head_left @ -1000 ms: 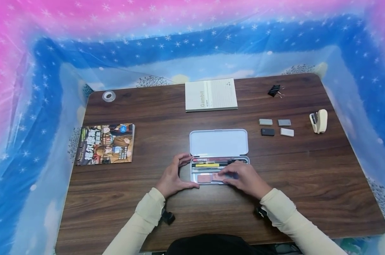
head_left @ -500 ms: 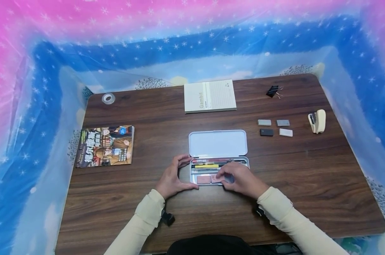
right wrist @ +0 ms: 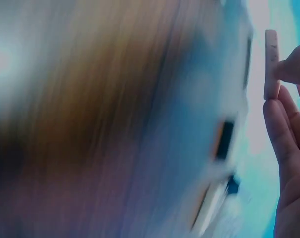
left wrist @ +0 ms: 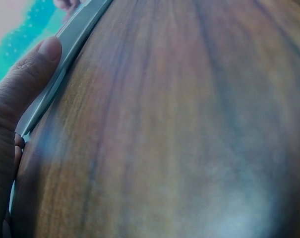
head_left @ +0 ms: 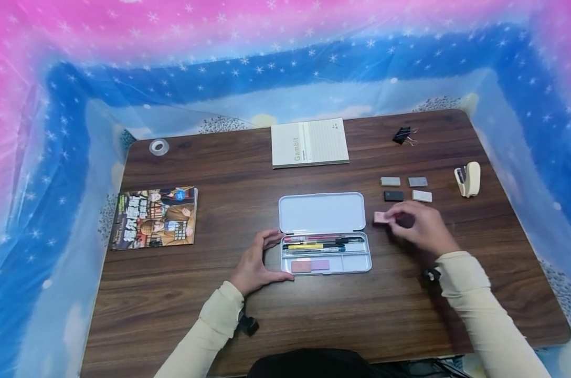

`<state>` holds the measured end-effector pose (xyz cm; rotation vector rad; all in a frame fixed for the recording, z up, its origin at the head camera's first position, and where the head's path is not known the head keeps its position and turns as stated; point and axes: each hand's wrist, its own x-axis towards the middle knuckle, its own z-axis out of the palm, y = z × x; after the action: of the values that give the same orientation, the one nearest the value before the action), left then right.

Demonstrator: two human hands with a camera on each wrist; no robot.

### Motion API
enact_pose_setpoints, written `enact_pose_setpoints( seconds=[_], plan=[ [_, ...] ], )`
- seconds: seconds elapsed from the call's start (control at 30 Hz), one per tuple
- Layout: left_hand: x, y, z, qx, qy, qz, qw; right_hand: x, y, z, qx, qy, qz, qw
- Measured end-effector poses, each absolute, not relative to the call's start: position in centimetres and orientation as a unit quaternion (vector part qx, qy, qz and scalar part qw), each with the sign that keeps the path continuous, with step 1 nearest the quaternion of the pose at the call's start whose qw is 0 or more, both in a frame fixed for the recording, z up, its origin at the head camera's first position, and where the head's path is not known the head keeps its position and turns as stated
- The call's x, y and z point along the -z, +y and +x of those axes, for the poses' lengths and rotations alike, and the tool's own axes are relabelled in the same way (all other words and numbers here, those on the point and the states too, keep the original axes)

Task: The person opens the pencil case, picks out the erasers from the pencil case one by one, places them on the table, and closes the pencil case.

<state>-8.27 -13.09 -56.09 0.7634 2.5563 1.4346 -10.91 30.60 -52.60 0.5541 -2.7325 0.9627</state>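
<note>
An open white pencil case [head_left: 356,262] lies mid-table, holding several pens [head_left: 314,246] in its back compartment. In its front compartment a pink eraser [head_left: 300,266] and a lilac eraser [head_left: 320,265] lie side by side. My left hand [head_left: 253,264] holds the left end of the case, thumb at the front edge and fingers at the back corner. The thumb [left wrist: 38,64] shows against the rim in the left wrist view. To the right of the case, my right hand [head_left: 422,226] pinches another pink eraser [right wrist: 271,59] between thumb and fingers, near the loose erasers.
Grey, black and white erasers [head_left: 393,196] form a small group right of the case's lid. Beyond them are a stapler [head_left: 468,179] and black binder clips [head_left: 402,135]. A notebook [head_left: 310,143] lies at the back; a magazine [head_left: 155,218] and a tape roll [head_left: 159,147] lie left.
My right hand has lifted a pink eraser out of the case's front compartment and carried it right, uncovering the lilac eraser. My left hand has stayed on the case.
</note>
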Motion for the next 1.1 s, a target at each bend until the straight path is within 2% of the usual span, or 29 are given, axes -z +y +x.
enact_pose_setpoints(
  seconds=[0.2,0.77,1.0,1.1],
  plan=[
    [56.2,-13.2,-8.3,-0.473,0.843,0.25,0.055,53.4,34.1,-12.1,-0.309,-0.938,0.144,0.069],
    [56.1,-13.1,-8.2,-0.473,0.843,0.25,0.056,54.8,34.6,-12.8,-0.409,-0.911,0.053,-0.014],
    [56.1,-13.1,-8.3,-0.475,0.842,0.247,0.064,54.5,34.4,-12.6,-0.427,-0.903,0.038,-0.016],
    [56.0,-13.0,-8.4,-0.471,0.844,0.248,0.064,54.4,34.3,-12.4,-0.418,-0.907,0.046,0.006]
  ],
)
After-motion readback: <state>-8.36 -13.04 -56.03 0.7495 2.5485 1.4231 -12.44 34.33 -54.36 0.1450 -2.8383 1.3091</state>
